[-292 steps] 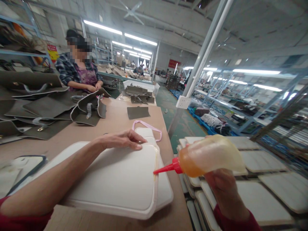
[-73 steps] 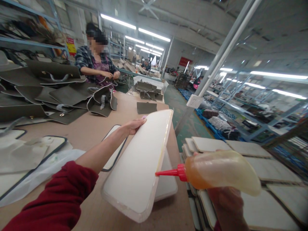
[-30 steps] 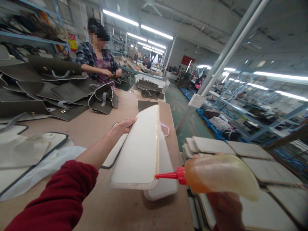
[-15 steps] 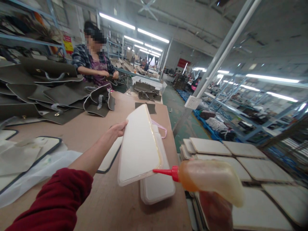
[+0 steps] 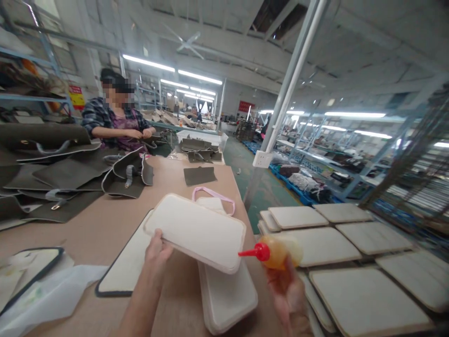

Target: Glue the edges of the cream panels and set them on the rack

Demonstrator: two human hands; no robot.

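The biggest thing is the brown bench [image 5: 178,299]. Grey-brown bag pieces with handles are heaped in a pile [image 5: 66,164] along its left edge. Off its right edge and lower down, white boards [image 5: 372,295] lie in stacks set side by side. A person in a plaid shirt [image 5: 115,124] is beyond the far left corner, both hands together at a dark piece.

On the bench, a dark-edged panel [image 5: 121,269] lies flat left of the middle, partly covered by the left forearm. A thin whitish sheet [image 5: 56,290] spreads toward the near left corner. A small stack of white panels [image 5: 231,299] sits close to the right edge.

Partly over that stack, the rounded white panel [image 5: 199,234] is held tilted above the bench. The left hand [image 5: 157,250] grasps it by its near left side, thumb on the upper face.

A flat dark piece [image 5: 199,176] lies near the far edge, and a pink strap [image 5: 215,192] nearer, by the right edge.

The right hand [image 5: 286,290] clasps a squeeze bottle [image 5: 275,252] of amber liquid from below, over the right edge. Its red nozzle [image 5: 250,252] points left, the tip at the white panel's right end; I cannot tell whether they touch.
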